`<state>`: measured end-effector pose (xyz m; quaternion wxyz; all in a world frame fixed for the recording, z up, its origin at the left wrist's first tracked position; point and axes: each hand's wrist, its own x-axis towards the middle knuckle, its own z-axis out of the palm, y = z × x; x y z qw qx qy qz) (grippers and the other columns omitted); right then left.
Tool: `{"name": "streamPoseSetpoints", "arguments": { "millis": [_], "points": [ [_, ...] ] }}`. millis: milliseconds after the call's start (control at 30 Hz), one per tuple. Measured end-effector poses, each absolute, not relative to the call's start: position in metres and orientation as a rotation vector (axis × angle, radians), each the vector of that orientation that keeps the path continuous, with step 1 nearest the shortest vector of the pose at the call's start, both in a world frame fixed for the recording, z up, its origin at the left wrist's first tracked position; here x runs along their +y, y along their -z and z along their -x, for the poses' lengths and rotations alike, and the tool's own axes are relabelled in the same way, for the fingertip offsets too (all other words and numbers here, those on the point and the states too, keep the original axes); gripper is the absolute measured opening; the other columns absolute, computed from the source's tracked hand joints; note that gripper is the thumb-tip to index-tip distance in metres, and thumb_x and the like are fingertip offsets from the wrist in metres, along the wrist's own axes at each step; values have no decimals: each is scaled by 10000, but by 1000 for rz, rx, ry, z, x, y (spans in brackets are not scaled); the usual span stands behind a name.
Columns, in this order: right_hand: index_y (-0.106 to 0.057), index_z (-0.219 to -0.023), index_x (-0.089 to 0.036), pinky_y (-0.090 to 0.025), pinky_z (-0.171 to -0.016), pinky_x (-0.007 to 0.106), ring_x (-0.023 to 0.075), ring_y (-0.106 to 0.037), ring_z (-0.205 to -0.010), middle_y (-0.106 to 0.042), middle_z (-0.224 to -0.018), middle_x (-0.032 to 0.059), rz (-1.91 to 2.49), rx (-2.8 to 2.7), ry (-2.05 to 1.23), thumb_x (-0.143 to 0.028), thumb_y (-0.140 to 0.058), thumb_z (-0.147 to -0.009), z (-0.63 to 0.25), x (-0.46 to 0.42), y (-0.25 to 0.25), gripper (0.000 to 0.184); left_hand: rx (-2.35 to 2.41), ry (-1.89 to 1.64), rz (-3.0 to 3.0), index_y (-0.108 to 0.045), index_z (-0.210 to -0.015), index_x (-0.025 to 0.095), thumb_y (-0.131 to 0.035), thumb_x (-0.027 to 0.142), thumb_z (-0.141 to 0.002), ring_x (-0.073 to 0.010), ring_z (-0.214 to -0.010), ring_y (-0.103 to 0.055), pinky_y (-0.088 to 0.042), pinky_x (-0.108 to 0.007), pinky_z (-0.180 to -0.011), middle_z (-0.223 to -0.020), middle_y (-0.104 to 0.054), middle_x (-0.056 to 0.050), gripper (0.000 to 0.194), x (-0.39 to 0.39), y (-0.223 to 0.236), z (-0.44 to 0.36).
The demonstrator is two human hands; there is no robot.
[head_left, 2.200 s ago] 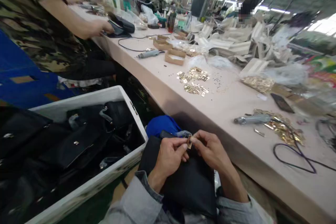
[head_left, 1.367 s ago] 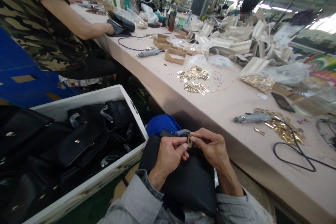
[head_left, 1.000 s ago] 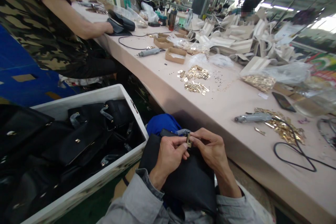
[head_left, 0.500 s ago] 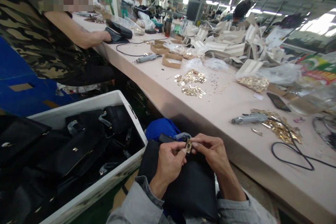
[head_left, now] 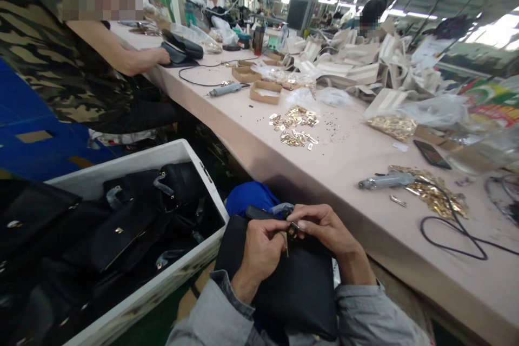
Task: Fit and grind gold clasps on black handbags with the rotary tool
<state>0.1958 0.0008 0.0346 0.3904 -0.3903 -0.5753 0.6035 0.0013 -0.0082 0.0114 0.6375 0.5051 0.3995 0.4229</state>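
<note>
A black handbag (head_left: 294,292) lies across my lap, below both hands. My left hand (head_left: 261,246) is closed, its thumb and forefinger pinching a small metal bag clasp piece (head_left: 292,229). From the other side, my right hand (head_left: 326,230) holds the same piece in its fingertips, thumb pressed against it. A thin, light-coloured sliver (head_left: 287,247) sticks down by my left thumb; what it belongs to is unclear. Fingers partly cover the piece. At the bag's far edge, just behind my fingers, sits a plastic-wrapped part (head_left: 283,208).
On my left stands a white crate (head_left: 214,194) of black bags. The table (head_left: 251,135) holds an electric screwdriver (head_left: 387,181), gold fittings (head_left: 440,194), a phone (head_left: 432,154) and a looped cable (head_left: 458,238). A co-worker's arm (head_left: 109,51) rests at the table's far left.
The metal piece has turned in my fingers, from showing its flat gold face to a darker, tilted side. My right fingers have shifted slightly left over it. The bag stays on my lap.
</note>
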Motion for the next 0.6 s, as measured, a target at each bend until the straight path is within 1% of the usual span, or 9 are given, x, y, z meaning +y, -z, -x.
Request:
{"name": "streamPoseSetpoints", "arguments": {
  "millis": [133, 233, 333, 367, 433, 500, 533, 567, 600],
  "points": [
    [-775, -1075, -175, -468, -661, 253, 123, -563, -706, -645, -875, 42, 1139, -1482, -1377, -395, -725, -919, -192, -3, -27, 274, 1111, -929, -1128, -852, -821, 162, -554, 88, -743, -83, -408, -461, -350, -191, -414, -488, -612, 14, 317, -13, -13, -6],
    [-753, -1110, -179, -476, -669, 264, 140, -576, -723, -627, -846, 36, 1264, -1509, -1206, -391, -685, -945, -191, -14, -24, 277, 1145, -875, -1083, -847, -849, 145, -520, 77, -731, -98, -396, -523, -410, -193, -410, -509, -641, 2, 355, -13, -15, -8],
    [-728, -1149, -189, -505, -730, 281, 173, -623, -807, -668, -898, 53, 1401, -1606, -1046, -368, -673, -946, -191, -28, -32, 276, 1094, -862, -1073, -842, -952, 126, -522, 67, -731, -115, -432, -594, -489, -202, -461, -531, -677, -17, 393, -10, -14, -8],
    [-723, -1146, -191, -506, -725, 281, 177, -630, -807, -678, -897, 53, 1452, -1646, -997, -358, -669, -945, -190, -33, -36, 267, 1082, -869, -1058, -837, -986, 122, -540, 78, -741, -123, -455, -617, -519, -212, -480, -559, -698, -29, 388, -9, -13, -8],
    [-721, -1065, -195, -487, -662, 270, 167, -621, -740, -678, -834, 37, 1558, -1735, -902, -330, -679, -927, -186, -42, -45, 198, 1060, -878, -1017, -829, -1022, 113, -574, 104, -757, -145, -522, -667, -580, -245, -530, -653, -748, -62, 367, -9, -10, -7],
    [-695, -888, -196, -440, -585, 264, 145, -579, -641, -644, -736, 12, 1643, -1832, -785, -297, -705, -898, -182, -51, -52, 102, 1025, -884, -983, -824, -1034, 102, -612, 133, -776, -160, -575, -696, -614, -270, -568, -722, -772, -87, 335, -10, -8, -6],
    [-669, -817, -197, -422, -564, 266, 137, -560, -611, -629, -707, 6, 1661, -1884, -726, -282, -711, -891, -179, -55, -54, 120, 999, -890, -977, -820, -1041, 96, -634, 153, -790, -159, -574, -696, -613, -268, -568, -718, -769, -87, 318, -10, -7, -5],
    [-654, -786, -198, -418, -558, 269, 132, -552, -598, -626, -703, 7, 1654, -1928, -670, -267, -708, -893, -176, -59, -56, 138, 979, -898, -974, -816, -1049, 92, -657, 178, -804, -149, -549, -680, -599, -255, -549, -683, -754, -76, 304, -10, -7, -5],
    [-661, -802, -199, -433, -569, 271, 134, -563, -607, -641, -730, 16, 1621, -1964, -623, -254, -696, -903, -173, -63, -56, 120, 966, -907, -975, -813, -1054, 92, -680, 207, -817, -132, -504, -647, -570, -233, -510, -636, -728, -56, 295, -9, -7, -4]
  ]
}}
